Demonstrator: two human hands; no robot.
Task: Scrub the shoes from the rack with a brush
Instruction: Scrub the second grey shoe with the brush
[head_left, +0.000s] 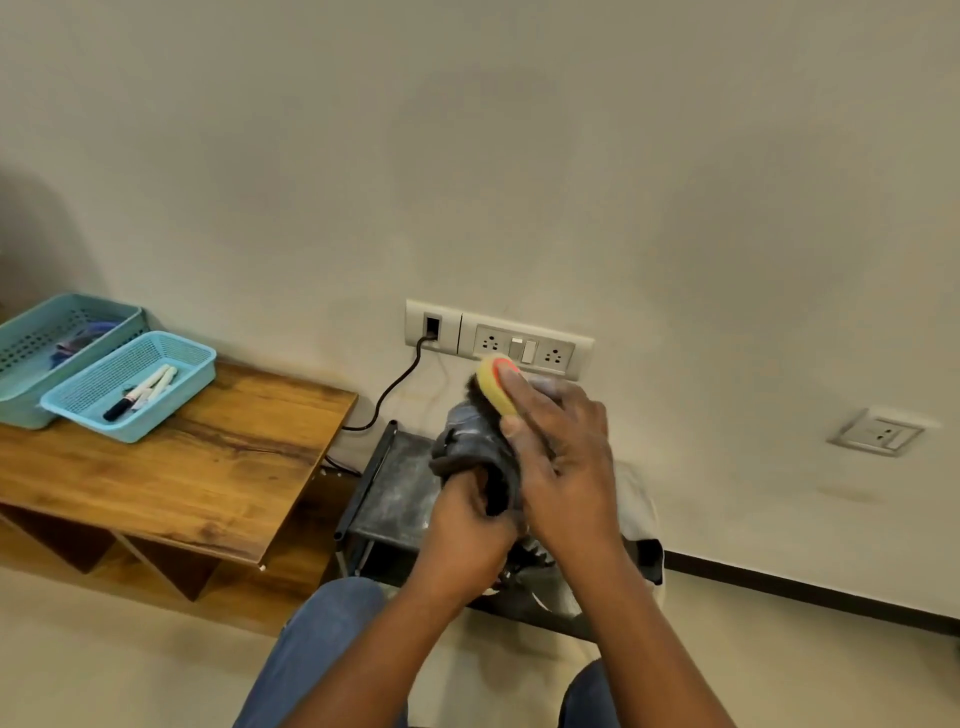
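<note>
A dark grey shoe (470, 441) is held up above the black shoe rack (387, 488). My left hand (465, 525) grips the shoe from below, with fingers inside its opening. My right hand (558, 452) is wrapped over a brush (491, 384) with a yellow and orange back and dark bristles. The bristles lie against the shoe's upper side. Much of the brush is hidden under my fingers. Below my wrists, more footwear (535, 566) lies on the rack, mostly covered.
A wooden bench (208, 457) stands to the left with two light blue baskets (130, 384); one holds markers. A wall socket panel (524, 348) with a black cable (395, 389) is behind the shoe. My knees in jeans (322, 639) are below. Beige floor lies around.
</note>
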